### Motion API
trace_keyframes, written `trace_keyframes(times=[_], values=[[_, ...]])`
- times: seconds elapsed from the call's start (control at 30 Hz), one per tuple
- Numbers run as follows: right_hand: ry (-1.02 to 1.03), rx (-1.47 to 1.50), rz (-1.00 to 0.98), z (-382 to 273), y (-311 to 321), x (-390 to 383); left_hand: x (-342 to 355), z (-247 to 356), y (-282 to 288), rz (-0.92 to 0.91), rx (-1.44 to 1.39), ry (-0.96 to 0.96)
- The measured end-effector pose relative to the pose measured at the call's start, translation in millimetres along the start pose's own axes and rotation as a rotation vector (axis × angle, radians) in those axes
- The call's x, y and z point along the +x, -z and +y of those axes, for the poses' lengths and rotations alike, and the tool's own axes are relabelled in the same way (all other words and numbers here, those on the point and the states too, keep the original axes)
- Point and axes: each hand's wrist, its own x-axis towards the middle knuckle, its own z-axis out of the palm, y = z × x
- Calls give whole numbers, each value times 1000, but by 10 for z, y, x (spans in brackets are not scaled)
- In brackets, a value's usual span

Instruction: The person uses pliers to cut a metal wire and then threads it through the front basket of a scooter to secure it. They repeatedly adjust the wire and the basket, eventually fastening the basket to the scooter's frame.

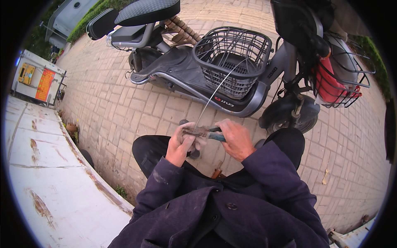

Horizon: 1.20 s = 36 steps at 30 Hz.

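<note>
My right hand (pixel 238 139) is closed around the teal handles of a pair of pliers (pixel 216 136), held above my lap. The jaws point left, into the fingers of my left hand (pixel 181 144). That hand pinches a thin pale wire (pixel 214 93) at the jaws; my fingers partly hide the wire's end and are slightly blurred. From there the wire runs up and away to a black basket (pixel 236 82), crossing its near rim. The basket stands on the footboard of a grey electric scooter (pixel 175 80).
At the scooter's front, a wire basket holds a red item (pixel 326 80). A white, rust-marked panel (pixel 53 165) lies along my left. Further off stands a white box-shaped cart (pixel 37 78) with an orange sign. Brick paving (pixel 103 107) surrounds my knees.
</note>
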Motion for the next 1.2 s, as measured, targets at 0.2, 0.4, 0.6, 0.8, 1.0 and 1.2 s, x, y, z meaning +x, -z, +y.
trace_keyframes(times=[0.2,0.4,0.6,0.8,1.0,1.2], values=[[-76,134,-103,-9,-66,-41,-35,-27,-40,13,-2,-11],[-53,123,-160,-14,-54,-59,-52,-12,-64,10,17,-28],[-21,122,-141,2,-75,-72,-45,-16,-74,20,47,-43],[-69,144,-140,-21,-69,-87,-32,5,-93,18,41,-17],[-116,121,-177,-21,-90,-61,-49,8,-108,-6,27,-24],[-105,130,-154,-13,-98,-54,-58,-19,-96,-41,39,-49]])
